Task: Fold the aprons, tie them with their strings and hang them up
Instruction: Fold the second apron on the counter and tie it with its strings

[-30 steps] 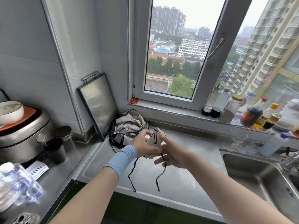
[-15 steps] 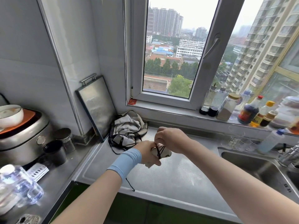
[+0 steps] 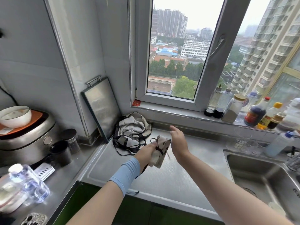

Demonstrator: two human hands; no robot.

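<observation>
A small folded beige apron bundle point(image 3: 159, 152) with black strings wound round it sits in my left hand point(image 3: 145, 154), which grips it above the steel counter point(image 3: 186, 174). A loose black string end trails down under my left wrist. My right hand point(image 3: 178, 143) is just right of the bundle, fingers straight and spread, holding nothing. A second apron point(image 3: 132, 129), beige with black straps, lies crumpled in the counter's back corner.
A metal tray point(image 3: 102, 106) leans against the wall by the crumpled apron. A rice cooker point(image 3: 27, 138), black cups and jars stand at the left. The sink point(image 3: 263, 177) is at the right, bottles point(image 3: 254, 112) line the window sill.
My right hand has let go of the strings and moved up and to the right, opening. The bundle has tilted in my left hand, its strings now wound round it.
</observation>
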